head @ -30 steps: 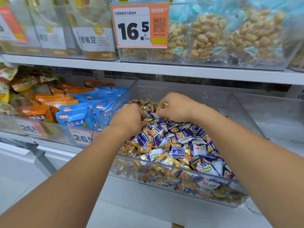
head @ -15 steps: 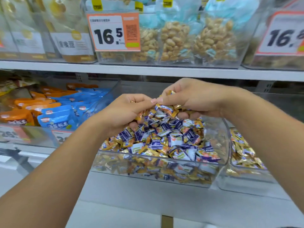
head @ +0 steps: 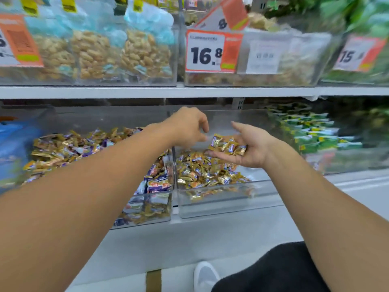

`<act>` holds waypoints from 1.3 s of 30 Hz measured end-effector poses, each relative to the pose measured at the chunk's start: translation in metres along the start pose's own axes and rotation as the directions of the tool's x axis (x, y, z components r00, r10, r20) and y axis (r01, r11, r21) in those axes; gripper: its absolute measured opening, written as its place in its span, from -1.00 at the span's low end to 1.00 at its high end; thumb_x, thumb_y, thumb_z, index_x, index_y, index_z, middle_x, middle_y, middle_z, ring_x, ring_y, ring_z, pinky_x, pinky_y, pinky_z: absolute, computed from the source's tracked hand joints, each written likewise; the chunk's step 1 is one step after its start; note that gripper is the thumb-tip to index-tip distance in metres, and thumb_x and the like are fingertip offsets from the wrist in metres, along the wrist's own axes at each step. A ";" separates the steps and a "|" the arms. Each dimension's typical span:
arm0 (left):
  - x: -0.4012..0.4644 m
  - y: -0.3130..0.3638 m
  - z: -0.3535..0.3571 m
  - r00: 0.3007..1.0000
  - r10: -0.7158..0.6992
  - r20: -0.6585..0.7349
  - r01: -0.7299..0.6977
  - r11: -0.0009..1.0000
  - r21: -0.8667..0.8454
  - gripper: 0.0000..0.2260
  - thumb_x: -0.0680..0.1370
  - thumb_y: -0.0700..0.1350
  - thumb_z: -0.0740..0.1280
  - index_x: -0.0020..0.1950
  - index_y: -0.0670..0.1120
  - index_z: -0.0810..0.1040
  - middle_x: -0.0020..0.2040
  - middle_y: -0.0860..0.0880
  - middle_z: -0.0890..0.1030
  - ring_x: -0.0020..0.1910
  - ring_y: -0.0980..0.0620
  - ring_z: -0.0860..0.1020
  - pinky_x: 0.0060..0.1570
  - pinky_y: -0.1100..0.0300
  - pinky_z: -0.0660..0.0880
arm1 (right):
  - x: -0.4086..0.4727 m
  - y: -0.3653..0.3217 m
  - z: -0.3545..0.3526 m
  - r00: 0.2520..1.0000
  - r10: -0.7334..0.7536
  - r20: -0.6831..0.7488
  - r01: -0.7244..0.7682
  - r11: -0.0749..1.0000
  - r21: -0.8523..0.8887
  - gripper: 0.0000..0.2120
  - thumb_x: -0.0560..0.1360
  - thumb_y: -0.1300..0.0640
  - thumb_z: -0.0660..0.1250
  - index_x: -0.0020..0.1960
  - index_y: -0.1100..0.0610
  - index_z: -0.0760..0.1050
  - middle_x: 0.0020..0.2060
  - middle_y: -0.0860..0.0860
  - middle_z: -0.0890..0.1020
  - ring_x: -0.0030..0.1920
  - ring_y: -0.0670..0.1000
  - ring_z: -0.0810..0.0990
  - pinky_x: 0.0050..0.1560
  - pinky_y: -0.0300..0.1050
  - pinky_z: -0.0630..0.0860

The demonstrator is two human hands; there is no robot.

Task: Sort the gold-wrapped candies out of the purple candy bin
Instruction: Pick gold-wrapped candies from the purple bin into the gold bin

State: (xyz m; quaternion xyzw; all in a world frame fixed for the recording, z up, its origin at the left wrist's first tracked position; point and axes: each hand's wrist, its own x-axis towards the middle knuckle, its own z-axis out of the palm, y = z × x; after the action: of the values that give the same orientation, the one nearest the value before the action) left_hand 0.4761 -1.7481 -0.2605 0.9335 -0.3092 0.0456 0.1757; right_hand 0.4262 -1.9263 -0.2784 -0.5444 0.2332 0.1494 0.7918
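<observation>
The clear purple candy bin (head: 147, 209) on the lower shelf holds a mixed pile of purple and gold wrapped candies (head: 69, 146). Right of it, a second clear bin (head: 221, 205) holds only gold-wrapped candies (head: 202, 169). My right hand (head: 254, 148) hovers palm up over that gold bin, with a small heap of gold candies (head: 227, 145) lying on its flat fingers. My left hand (head: 187, 125) hangs above the divider between the two bins, fingers loosely pointing down beside the heap, and I see nothing held in it.
An upper shelf carries bags of peanuts (head: 143, 49) and a 16.8 price tag (head: 204, 51). Green packets (head: 311, 127) fill the bin to the right, blue packets (head: 10, 144) lie at far left. My white shoe (head: 205, 275) shows below the shelf front.
Both hands have lifted out of the purple bin and moved right over the gold bin. My right hand has turned palm up with gold candies on it. The view swung right.
</observation>
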 end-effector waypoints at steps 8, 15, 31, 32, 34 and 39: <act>-0.004 0.002 0.001 0.984 0.107 0.145 -0.101 0.994 -0.050 -0.54 0.53 0.01 0.44 0.41 0.05 0.46 0.31 0.05 0.56 0.29 0.07 0.49 0.32 0.12 0.37 | 0.013 -0.010 -0.018 0.993 -0.093 0.069 0.094 0.996 -0.007 -0.11 0.51 -0.50 -0.12 0.38 0.20 0.44 0.10 0.24 0.65 -0.04 0.22 0.65 0.26 0.23 0.45; -0.088 -0.036 -0.018 0.993 0.032 -0.114 -0.055 0.977 -0.204 -0.76 0.54 0.00 0.42 0.21 0.10 0.61 0.10 0.26 0.60 0.09 0.31 0.52 0.15 0.29 0.42 | -0.003 -0.004 0.009 0.951 -0.297 0.083 0.306 0.872 -0.382 -0.22 0.53 -0.47 -0.06 0.24 0.09 0.60 0.23 0.07 0.64 0.26 0.11 0.58 0.39 0.13 0.28; -0.210 -0.172 -0.049 0.931 -0.364 0.033 0.366 0.929 -0.063 -0.35 0.24 0.21 0.59 0.30 0.14 0.54 0.11 0.23 0.54 0.12 0.13 0.52 0.17 0.13 0.48 | 0.001 0.069 0.208 0.658 0.008 0.753 0.675 -0.450 -0.586 -0.50 0.29 -0.15 0.60 0.20 -0.16 0.60 -0.07 -0.13 0.54 -0.10 -0.12 0.52 -0.12 -0.12 0.48; -0.209 -0.173 -0.049 0.934 -0.358 0.017 0.358 0.931 -0.064 -0.39 0.25 0.15 0.61 0.27 0.14 0.56 0.05 0.26 0.52 0.06 0.13 0.53 0.09 0.14 0.49 | 0.006 0.071 0.214 0.644 -0.020 0.765 0.664 -0.482 -0.572 -0.56 0.30 -0.15 0.60 0.13 -0.13 0.62 -0.13 -0.13 0.55 -0.14 -0.11 0.53 -0.14 -0.09 0.49; -0.206 -0.177 -0.047 0.936 -0.351 -0.020 0.349 0.935 -0.064 -0.45 0.27 0.12 0.62 0.22 0.13 0.57 -0.01 0.27 0.51 -0.02 0.14 0.52 -0.03 0.18 0.46 | 0.020 0.072 0.224 0.611 -0.099 0.786 0.653 -0.498 -0.570 -0.70 0.32 -0.12 0.60 -0.02 -0.06 0.64 -0.27 -0.14 0.56 -0.26 -0.13 0.53 -0.22 -0.09 0.47; -0.202 -0.193 -0.042 0.913 -0.380 -0.148 0.386 0.922 0.013 -0.46 0.31 0.08 0.60 0.25 0.02 0.59 0.10 0.08 0.58 0.08 0.00 0.54 0.09 0.07 0.50 | 0.049 0.066 0.221 0.563 -0.409 0.718 0.597 -0.400 -0.696 -0.80 0.42 0.01 0.55 -0.25 -0.04 0.53 -0.35 -0.10 0.48 -0.22 0.14 0.50 -0.18 -0.08 0.41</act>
State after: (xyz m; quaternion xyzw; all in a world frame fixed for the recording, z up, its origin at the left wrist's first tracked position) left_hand 0.4292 -1.4758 -0.3179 0.9738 -0.1058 0.0834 0.1832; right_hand 0.4813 -1.6971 -0.2911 -0.9457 -0.2826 -0.0860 0.1355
